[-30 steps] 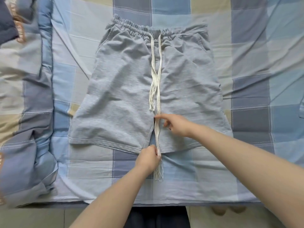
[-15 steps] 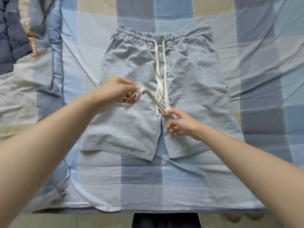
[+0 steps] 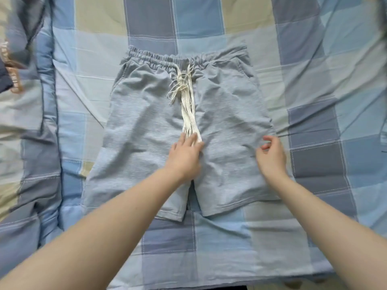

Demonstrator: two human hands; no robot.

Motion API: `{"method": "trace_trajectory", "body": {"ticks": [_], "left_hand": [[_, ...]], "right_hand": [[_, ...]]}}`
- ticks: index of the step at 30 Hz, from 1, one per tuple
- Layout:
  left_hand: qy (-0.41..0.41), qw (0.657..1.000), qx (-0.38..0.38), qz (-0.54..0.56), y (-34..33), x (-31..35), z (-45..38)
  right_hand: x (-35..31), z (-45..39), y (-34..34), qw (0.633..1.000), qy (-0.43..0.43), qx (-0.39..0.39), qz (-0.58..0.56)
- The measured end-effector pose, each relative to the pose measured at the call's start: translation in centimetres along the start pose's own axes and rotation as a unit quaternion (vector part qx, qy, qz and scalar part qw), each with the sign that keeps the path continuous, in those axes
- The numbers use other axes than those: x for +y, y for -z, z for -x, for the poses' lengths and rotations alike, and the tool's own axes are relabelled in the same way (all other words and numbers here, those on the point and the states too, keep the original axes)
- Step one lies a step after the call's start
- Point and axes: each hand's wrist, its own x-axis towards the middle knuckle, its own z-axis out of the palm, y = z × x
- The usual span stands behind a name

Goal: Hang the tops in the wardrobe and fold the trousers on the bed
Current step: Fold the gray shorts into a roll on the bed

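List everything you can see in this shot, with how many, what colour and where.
shorts: one pair, light grey, spread flat mid-bed, waistband at the far end.
drawstring: one, cream white, doubled back on itself down the centre front of the shorts.
bedcover: one, blue, grey and beige checks, under everything.
quilt: one, same checks, bunched along the left edge.
dark garment: one, navy, far left edge, mostly cut off.
left hand: fingers flat on the drawstring's lower end.
right hand: fingers loosely curled at the shorts' right side.
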Motion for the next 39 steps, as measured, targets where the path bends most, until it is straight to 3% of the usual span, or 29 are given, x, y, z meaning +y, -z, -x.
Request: {"method": "trace_trajectory", "body": {"ticks": [2, 4, 7, 9, 11, 14, 15, 17, 18, 20, 22, 26, 29, 33, 39], "left_hand": [[-0.039, 0.999, -0.004, 0.007, -3.5, 1.1, 1.5], [-0.056, 0.998, 0.010, 0.012, -5.8, 2.4, 2.3], [-0.055, 0.994, 0.046, 0.078, -7.0, 4.3, 2.2], [-0.018, 0.982, 0.054, 0.183, -6.5, 5.8, 1.5], [0.046, 0.936, 0.010, 0.348, -5.4, 7.4, 0.7], [0.136, 0.782, -0.097, 0.601, -4.3, 9.4, -0.4], [0.160, 0.760, -0.096, 0.623, -4.3, 9.6, -0.7], [0.183, 0.793, -0.055, 0.578, -4.2, 9.3, -1.1], [0.190, 0.822, -0.035, 0.535, -4.2, 9.0, -1.1], [0.181, 0.856, -0.016, 0.483, -4.1, 8.3, -0.8], [0.140, 0.881, -0.009, 0.452, -3.9, 8.0, -0.1], [0.076, 0.896, -0.010, 0.437, -3.2, 7.2, 1.1], [0.029, 0.900, -0.049, 0.433, -2.5, 6.0, 2.1], [0.009, 0.899, -0.059, 0.434, -0.4, 2.2, 3.8], [0.097, 0.858, 0.017, 0.503, 1.5, -8.1, 8.7]], "right_hand": [[3.3, -1.6, 2.4, 0.994, -0.097, 0.056, 0.012], [5.7, -2.3, 4.1, 0.984, -0.177, 0.023, 0.025], [6.7, -1.5, 4.8, 0.987, -0.142, -0.074, -0.005], [5.8, -0.2, 5.0, 0.989, -0.074, -0.126, -0.007], [4.6, 1.7, 5.1, 0.987, 0.032, -0.156, 0.014], [1.7, 5.7, 5.5, 0.948, 0.157, -0.276, 0.012], [0.8, 6.5, 5.8, 0.926, 0.150, -0.345, -0.009], [-0.8, 6.3, 6.7, 0.888, 0.106, -0.446, -0.034], [-1.6, 5.5, 6.9, 0.894, 0.091, -0.436, -0.045], [-3.6, 2.1, 6.9, 0.945, 0.046, -0.308, -0.097], [-5.8, -2.0, 5.8, 0.966, -0.037, -0.191, -0.173], [-10.3, -7.8, 1.5, 0.931, -0.156, -0.201, -0.260], [-13.0, -9.5, -0.9, 0.937, -0.146, -0.179, -0.261], [-17.7, -9.7, -2.9, 0.952, -0.131, -0.090, -0.261], [-26.7, -6.9, -8.7, 0.980, -0.016, -0.048, -0.193]]}}
